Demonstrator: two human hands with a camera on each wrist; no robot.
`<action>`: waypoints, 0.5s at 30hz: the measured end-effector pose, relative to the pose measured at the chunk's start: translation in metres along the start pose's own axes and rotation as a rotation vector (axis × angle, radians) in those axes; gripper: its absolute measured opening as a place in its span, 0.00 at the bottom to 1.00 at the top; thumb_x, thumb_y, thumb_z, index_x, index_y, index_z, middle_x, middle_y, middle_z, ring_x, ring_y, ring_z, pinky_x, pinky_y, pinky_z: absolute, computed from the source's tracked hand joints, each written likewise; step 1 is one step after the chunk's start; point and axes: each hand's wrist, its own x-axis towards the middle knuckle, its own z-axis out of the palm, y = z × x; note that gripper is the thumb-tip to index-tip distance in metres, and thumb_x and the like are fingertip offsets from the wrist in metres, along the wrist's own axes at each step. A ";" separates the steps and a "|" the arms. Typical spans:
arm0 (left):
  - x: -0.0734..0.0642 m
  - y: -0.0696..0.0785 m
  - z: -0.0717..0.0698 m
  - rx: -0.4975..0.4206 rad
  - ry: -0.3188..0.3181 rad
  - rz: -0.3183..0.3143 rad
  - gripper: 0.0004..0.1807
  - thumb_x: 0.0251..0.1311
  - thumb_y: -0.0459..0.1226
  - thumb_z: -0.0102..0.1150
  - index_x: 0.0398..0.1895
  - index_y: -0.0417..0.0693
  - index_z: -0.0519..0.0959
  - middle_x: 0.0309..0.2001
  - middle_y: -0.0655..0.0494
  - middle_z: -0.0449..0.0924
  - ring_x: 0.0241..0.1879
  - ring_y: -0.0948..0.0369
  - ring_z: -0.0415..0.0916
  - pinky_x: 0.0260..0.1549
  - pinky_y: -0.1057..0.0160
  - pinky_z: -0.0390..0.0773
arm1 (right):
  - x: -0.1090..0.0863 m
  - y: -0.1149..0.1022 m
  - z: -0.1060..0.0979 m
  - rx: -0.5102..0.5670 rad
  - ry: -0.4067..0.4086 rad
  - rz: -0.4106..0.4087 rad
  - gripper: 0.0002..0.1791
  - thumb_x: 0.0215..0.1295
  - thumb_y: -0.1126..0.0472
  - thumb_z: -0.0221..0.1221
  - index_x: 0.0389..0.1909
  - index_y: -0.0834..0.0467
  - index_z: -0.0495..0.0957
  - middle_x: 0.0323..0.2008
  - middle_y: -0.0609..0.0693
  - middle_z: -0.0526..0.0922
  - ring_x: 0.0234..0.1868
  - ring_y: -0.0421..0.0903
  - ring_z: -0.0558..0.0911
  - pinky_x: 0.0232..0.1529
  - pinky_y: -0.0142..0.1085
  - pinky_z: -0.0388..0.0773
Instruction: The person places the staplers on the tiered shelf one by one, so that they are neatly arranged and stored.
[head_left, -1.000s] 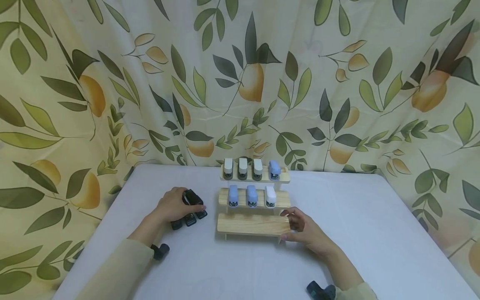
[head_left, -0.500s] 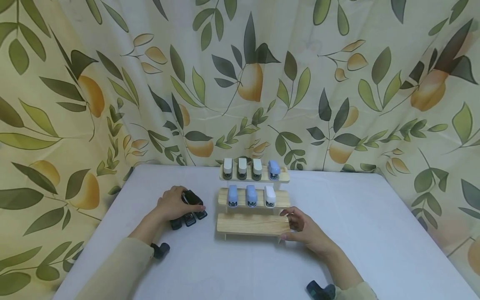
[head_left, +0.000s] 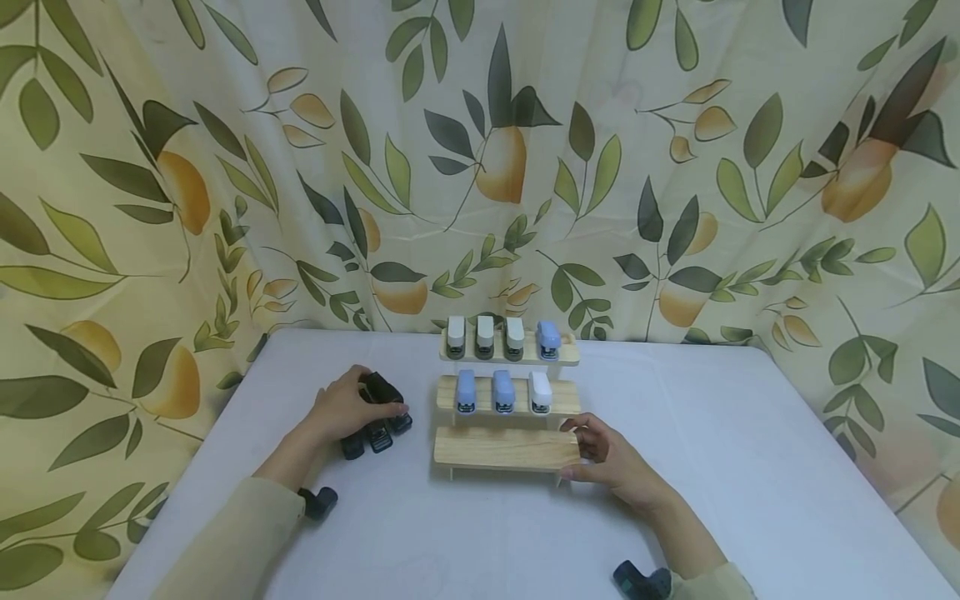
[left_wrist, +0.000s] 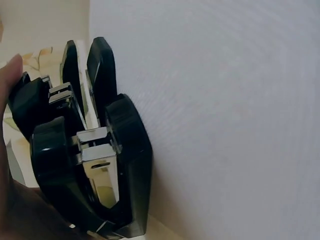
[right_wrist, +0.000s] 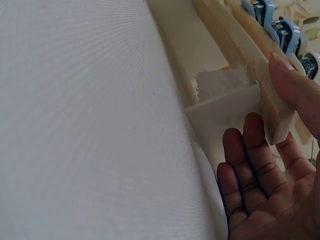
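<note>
On the left of the table in the head view, my left hand (head_left: 337,410) grips a black stapler (head_left: 382,388) between thumb and fingers. Other black staplers (head_left: 380,437) lie close together beneath and beside it. In the left wrist view, a black stapler (left_wrist: 135,155) with a metal channel stands out in front, with more behind. My right hand (head_left: 611,462) holds the right end of the lowest wooden shelf (head_left: 506,450) of a tiered stand. The right wrist view has the thumb on the plank's upper side and fingers (right_wrist: 254,131) curled beneath it, beside a white support (right_wrist: 227,107).
Blue staplers (head_left: 504,392) and a white one (head_left: 540,392) line the middle shelf. White-topped dark staplers (head_left: 485,337) and a blue stapler (head_left: 548,339) stand on the top shelf. White cloth (head_left: 480,542) covers the table; a leaf-and-fruit patterned curtain (head_left: 480,167) hangs behind.
The left hand and the gripped black stapler have shifted slightly back and to the left. My right hand and the stand have stayed in place.
</note>
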 end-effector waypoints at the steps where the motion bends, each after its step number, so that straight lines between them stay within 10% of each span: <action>1: 0.000 0.001 -0.001 -0.010 0.000 0.002 0.64 0.45 0.74 0.69 0.76 0.43 0.60 0.70 0.33 0.71 0.72 0.34 0.64 0.75 0.27 0.44 | 0.000 0.000 0.000 -0.005 -0.002 -0.006 0.38 0.57 0.63 0.75 0.65 0.62 0.66 0.52 0.54 0.85 0.52 0.49 0.81 0.55 0.34 0.76; 9: -0.002 0.004 -0.010 -0.036 0.012 0.015 0.65 0.46 0.74 0.69 0.78 0.43 0.58 0.71 0.32 0.70 0.74 0.34 0.63 0.75 0.26 0.37 | 0.000 -0.001 0.001 -0.005 -0.001 0.012 0.38 0.57 0.61 0.76 0.65 0.60 0.67 0.53 0.56 0.84 0.53 0.52 0.80 0.56 0.36 0.75; 15: -0.005 0.008 -0.015 -0.087 0.003 -0.003 0.66 0.44 0.75 0.69 0.79 0.48 0.57 0.74 0.32 0.66 0.74 0.31 0.62 0.66 0.29 0.68 | 0.001 -0.001 0.001 -0.009 -0.004 0.009 0.38 0.57 0.60 0.76 0.65 0.58 0.67 0.54 0.57 0.84 0.54 0.53 0.80 0.56 0.37 0.75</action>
